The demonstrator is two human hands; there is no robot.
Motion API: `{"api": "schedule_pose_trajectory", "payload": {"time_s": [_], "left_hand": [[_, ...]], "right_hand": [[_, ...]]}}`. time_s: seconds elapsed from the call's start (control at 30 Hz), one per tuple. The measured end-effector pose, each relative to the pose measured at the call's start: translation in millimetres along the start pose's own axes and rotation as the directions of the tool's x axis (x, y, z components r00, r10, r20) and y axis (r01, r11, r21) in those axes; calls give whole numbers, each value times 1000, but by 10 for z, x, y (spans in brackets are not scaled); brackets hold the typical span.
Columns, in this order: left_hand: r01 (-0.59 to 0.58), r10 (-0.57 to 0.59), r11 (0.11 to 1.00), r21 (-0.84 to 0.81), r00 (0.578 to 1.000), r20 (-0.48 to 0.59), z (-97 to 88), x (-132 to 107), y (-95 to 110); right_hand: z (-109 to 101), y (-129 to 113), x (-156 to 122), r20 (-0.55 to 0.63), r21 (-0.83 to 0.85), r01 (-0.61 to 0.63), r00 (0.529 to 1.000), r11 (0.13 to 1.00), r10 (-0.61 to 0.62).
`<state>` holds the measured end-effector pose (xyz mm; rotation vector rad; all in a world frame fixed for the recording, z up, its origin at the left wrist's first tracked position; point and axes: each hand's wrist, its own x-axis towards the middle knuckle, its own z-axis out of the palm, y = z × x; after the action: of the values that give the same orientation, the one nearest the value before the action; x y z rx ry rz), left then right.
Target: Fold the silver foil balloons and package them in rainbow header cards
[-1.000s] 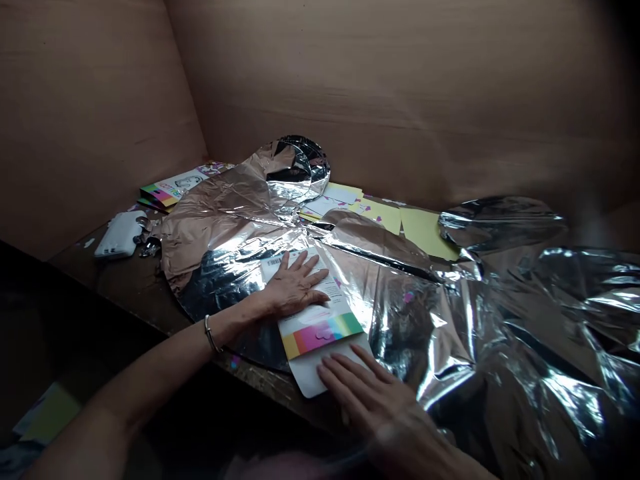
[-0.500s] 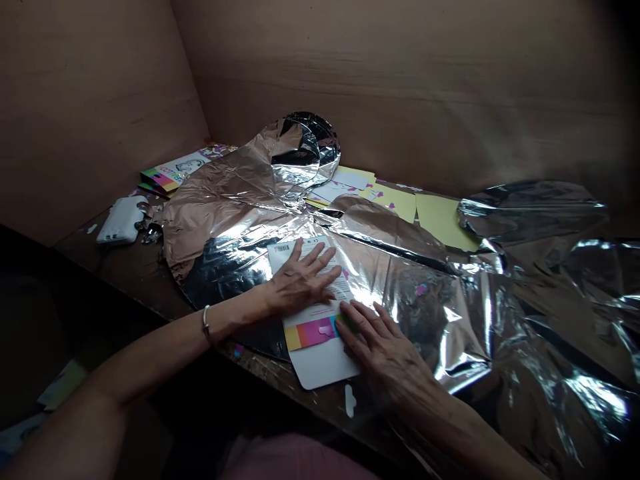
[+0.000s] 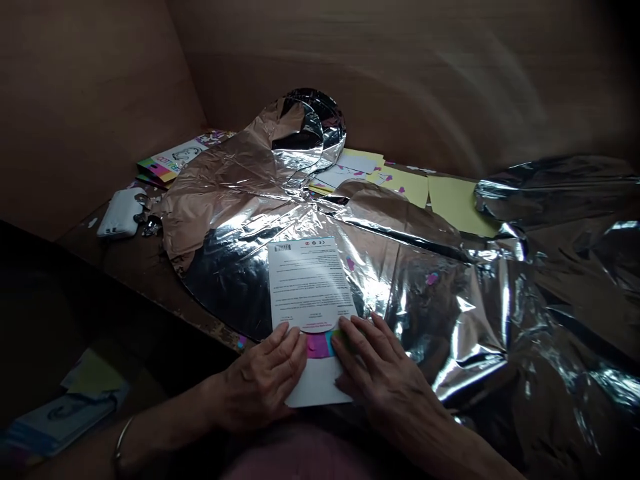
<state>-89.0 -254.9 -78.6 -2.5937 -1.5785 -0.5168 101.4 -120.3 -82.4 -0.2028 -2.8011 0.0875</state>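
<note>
A white printed card [image 3: 307,287] with a barcode and small text lies on a crumpled silver foil balloon [image 3: 235,207], its near end over the table edge. A rainbow-coloured strip [image 3: 320,345] shows below the card's curved cut-out. My left hand [image 3: 263,377] lies over the card's lower left edge, fingers close together. My right hand [image 3: 377,373] rests on the lower right part, its fingers spread over the coloured strip. The card's lower part is partly hidden under both hands.
More crinkled foil [image 3: 550,193] fills the right side. Yellow sheets [image 3: 453,207] lie behind it. A white phone [image 3: 121,212] and a colourful printed package [image 3: 173,160] sit at the far left of the wooden table [image 3: 150,267], against cardboard walls [image 3: 85,100].
My left hand has slid from the card's middle to its lower left edge, uncovering the printed text. My right hand stays near the coloured strip. The whole view has shifted slightly.
</note>
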Motion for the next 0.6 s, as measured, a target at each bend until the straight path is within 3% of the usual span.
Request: {"api": "schedule_pose_trajectory", "payload": {"time_s": [0.23,0.43,0.6], "left_hand": [[108,-135,973,-204,983,-123,-52,72,-47],[215,-305,923,-319,914,-267,-15,124,-57],[191,-237,966,-174,924,-301,13,139,-45]], "right_hand": [[-227,213,-63,137,193,89,984,977,-117],[-136,215,-49,-16,318,-51,998,947,59],[-89,182,-16,-95,305,-48,992,951,81]]}}
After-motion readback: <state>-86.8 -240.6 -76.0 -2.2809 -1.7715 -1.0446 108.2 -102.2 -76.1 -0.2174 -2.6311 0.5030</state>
